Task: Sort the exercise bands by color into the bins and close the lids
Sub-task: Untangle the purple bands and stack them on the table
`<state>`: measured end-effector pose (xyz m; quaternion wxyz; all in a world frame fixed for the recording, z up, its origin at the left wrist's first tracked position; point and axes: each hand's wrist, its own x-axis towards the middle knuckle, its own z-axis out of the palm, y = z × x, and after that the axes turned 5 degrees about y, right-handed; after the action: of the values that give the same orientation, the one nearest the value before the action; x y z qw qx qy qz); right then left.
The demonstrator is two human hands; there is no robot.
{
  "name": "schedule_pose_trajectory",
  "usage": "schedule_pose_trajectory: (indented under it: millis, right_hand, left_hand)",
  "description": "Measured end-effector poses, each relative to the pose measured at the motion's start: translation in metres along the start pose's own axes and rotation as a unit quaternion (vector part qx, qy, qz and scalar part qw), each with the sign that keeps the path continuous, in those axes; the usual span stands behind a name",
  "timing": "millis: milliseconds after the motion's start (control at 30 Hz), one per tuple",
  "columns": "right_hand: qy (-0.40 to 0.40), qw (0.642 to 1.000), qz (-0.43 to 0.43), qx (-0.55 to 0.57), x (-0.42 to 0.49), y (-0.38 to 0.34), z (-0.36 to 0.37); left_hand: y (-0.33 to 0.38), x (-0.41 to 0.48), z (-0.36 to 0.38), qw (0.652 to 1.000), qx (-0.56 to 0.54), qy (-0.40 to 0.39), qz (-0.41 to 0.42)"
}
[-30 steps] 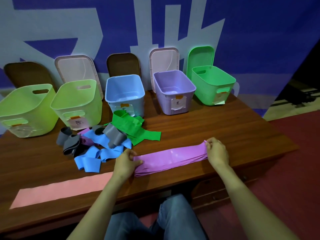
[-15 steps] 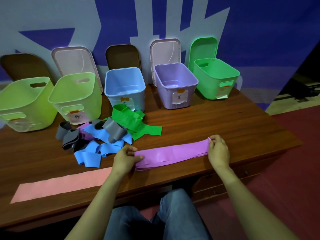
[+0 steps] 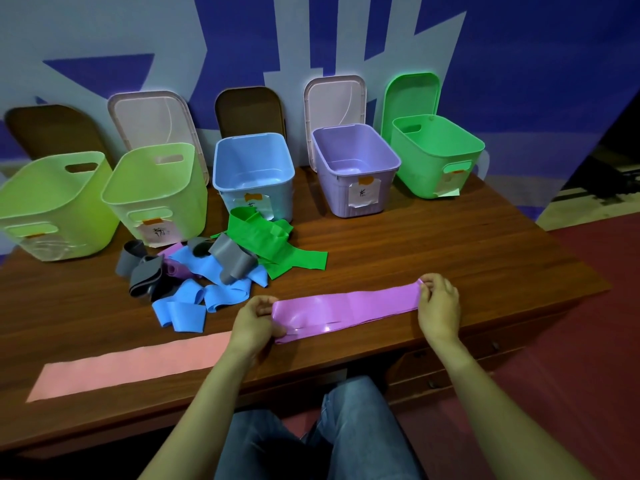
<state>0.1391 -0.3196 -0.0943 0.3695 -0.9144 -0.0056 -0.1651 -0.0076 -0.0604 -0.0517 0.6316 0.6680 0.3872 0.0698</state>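
Fingers of the left hand [image 3: 254, 320] and right hand [image 3: 438, 308] pinch opposite ends of the purple band [image 3: 346, 311], stretched flat between them on the near table [image 3: 450, 258], well short of the far purple bin [image 3: 356, 174]

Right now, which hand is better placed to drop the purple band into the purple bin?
Probably the right hand: it pinches the purple band, with bare table up to the purple bin. The left hand would cross the green band.
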Motion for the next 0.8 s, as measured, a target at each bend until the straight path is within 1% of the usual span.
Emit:
schedule_pose_trajectory:
  millis: [133,200,300,367,400,467,533,567,633,700,733,800]
  right_hand:
    - [-0.009,1.0,0.0,-0.018,0.002,-0.003,0.0]
    - [-0.012,1.0,0.001,-0.018,0.002,-0.004,-0.001]
    - [-0.012,1.0,0.006,-0.014,0.002,-0.004,-0.003]
    - [-0.013,1.0,0.004,-0.017,0.003,-0.005,-0.004]
    - [-0.017,1.0,0.004,-0.02,0.003,-0.006,-0.005]
    - [-0.033,0.999,0.007,-0.034,0.002,-0.009,-0.006]
    - [-0.04,0.997,0.004,-0.06,-0.001,-0.013,-0.007]
    - [-0.032,0.997,-0.006,-0.074,-0.004,-0.016,-0.008]
    - [-0.005,0.993,-0.058,-0.101,-0.011,-0.022,-0.011]
    - [0.005,0.985,-0.126,-0.12,-0.02,-0.029,-0.012]
    - [0.003,0.98,-0.154,-0.128,-0.025,-0.032,-0.011]
    - [-0.018,0.971,-0.187,-0.148,-0.033,-0.037,-0.011]
  left_hand:
    - [-0.001,0.0,0.003,0.999,0.04,0.007,0.021]
    - [0.0,0.0,0.005,0.997,0.058,0.033,0.04]
    - [-0.001,0.004,0.005,0.989,0.101,0.078,0.071]
    - [-0.005,0.005,0.005,0.982,0.142,0.079,0.096]
    - [-0.007,0.004,0.006,0.973,0.178,0.08,0.125]
    - [-0.014,0.002,0.01,0.939,0.264,0.088,0.2]
    - [-0.02,0.0,0.013,0.889,0.346,0.103,0.282]
    - [-0.021,-0.002,0.015,0.861,0.385,0.105,0.315]
    - [-0.021,-0.007,0.02,0.807,0.443,0.118,0.373]
    - [-0.021,-0.012,0.023,0.765,0.48,0.123,0.412]
    - [-0.021,-0.016,0.024,0.758,0.497,0.106,0.409]
    - [-0.023,-0.022,0.024,0.756,0.531,0.071,0.376]
